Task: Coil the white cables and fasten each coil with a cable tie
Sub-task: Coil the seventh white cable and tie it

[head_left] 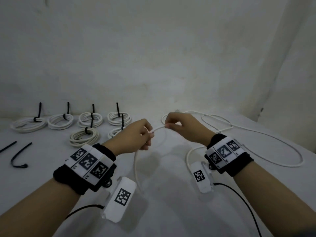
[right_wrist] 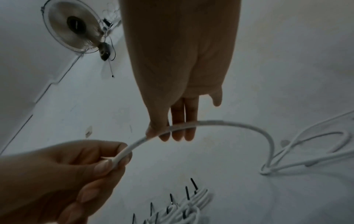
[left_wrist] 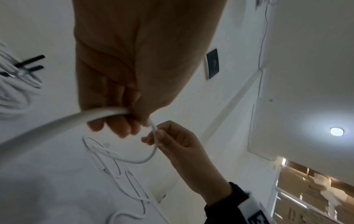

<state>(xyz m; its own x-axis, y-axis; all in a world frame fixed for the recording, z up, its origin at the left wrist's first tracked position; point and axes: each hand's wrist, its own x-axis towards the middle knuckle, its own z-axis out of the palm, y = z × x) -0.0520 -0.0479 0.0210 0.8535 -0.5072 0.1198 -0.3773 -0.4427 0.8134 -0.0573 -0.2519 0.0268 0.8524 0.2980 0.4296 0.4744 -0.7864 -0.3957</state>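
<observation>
My left hand (head_left: 136, 135) has its fingers curled round the white cable (head_left: 158, 128), thumb side toward the right; the cable leaves the bottom of the fist and drops in a curve toward me, onto the surface (head_left: 171, 194). My right hand (head_left: 183, 129) pinches the same cable between thumb and fingertips (right_wrist: 178, 133), just beside the left. The short held span runs nearly level, left to right, between the two hands, both lifted off the surface. From the right pinch the slack trails away to the far right and lies there in loose, uncoiled loops (head_left: 266, 144). Judgement: the first turn is about to be formed; the free length is all on the right, so the right hand is nearer and should feed, while the left keeps the loop. Six tied coils (head_left: 59, 121) lie far left, and two loose black ties (head_left: 18, 156) lie near left, closer to the left hand.
</observation>
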